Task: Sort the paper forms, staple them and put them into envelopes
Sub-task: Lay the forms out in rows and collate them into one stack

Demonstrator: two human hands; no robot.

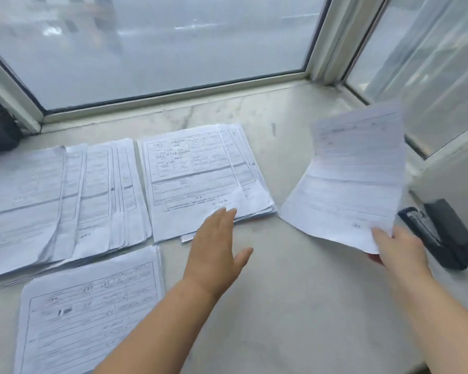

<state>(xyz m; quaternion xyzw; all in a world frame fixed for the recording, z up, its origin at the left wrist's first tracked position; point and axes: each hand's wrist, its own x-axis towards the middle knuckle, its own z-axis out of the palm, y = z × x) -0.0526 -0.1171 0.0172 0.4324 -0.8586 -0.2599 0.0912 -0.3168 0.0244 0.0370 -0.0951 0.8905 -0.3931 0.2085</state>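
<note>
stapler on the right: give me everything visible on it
The stapler is black, plastic-looking, with a bright metal staple channel showing along its left side. It looks shut and lies flat on the pale stone sill, at the right edge against the light wall, long axis running diagonally. Nothing grips it; the right hand beside it holds a paper form whose lower corner hangs near the stapler's end.

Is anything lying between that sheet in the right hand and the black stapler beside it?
Nothing visible does. The right hand pinches the sheet by its lower corner, and the stapler lies just right of it on the sill.
</note>
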